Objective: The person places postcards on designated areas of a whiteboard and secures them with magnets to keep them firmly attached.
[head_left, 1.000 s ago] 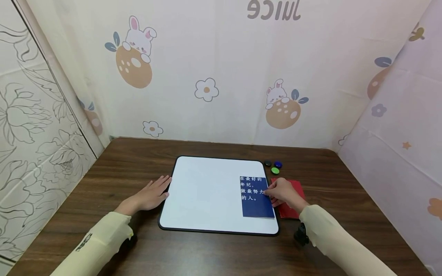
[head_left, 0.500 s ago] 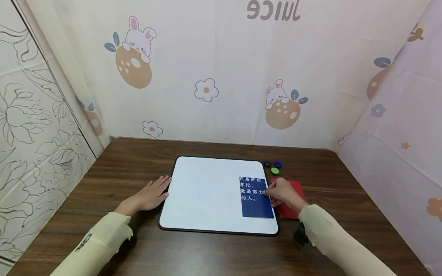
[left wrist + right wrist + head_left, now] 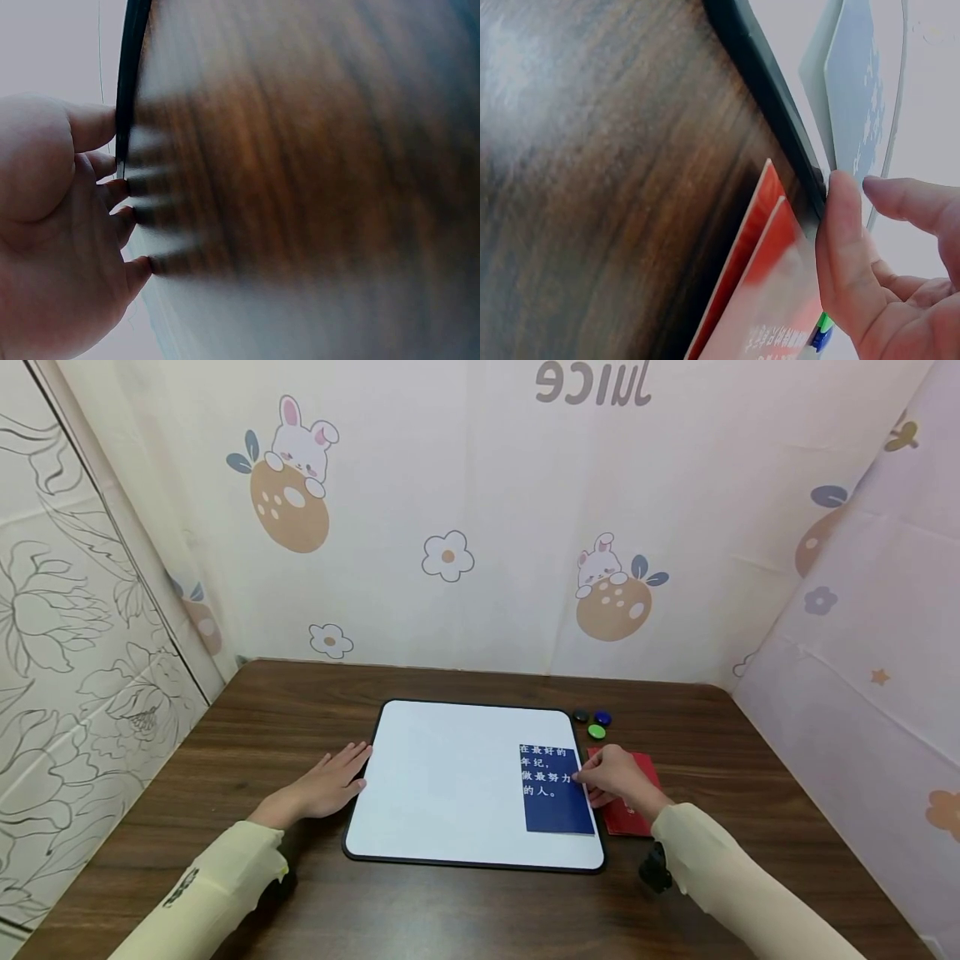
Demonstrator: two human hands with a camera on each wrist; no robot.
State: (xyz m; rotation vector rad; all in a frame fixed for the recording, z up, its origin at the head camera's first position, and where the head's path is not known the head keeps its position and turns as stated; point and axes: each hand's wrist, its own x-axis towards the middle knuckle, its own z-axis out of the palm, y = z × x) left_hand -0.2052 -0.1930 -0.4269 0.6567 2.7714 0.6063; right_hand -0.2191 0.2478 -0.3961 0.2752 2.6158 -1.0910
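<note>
A white board (image 3: pixel 442 777) with a black rim lies on the brown table. On its right part lies a thin blue booklet (image 3: pixel 558 810) with white Chinese characters. My right hand (image 3: pixel 611 774) pinches the booklet's right edge between thumb and forefinger. In the right wrist view the blue booklet (image 3: pixel 855 90) looks slightly raised at that edge. My left hand (image 3: pixel 326 787) lies flat at the board's left side, its fingertips touching the rim. The left wrist view shows the fingers (image 3: pixel 116 195) straight, against the black edge (image 3: pixel 129 82).
Red booklets (image 3: pixel 628 818) lie right of the board, partly under my right hand and forearm. Beyond them sit three round pieces: a black one (image 3: pixel 581 716), a blue one (image 3: pixel 603 718) and a green one (image 3: pixel 597 732). A printed curtain (image 3: pixel 450 610) hangs behind the table.
</note>
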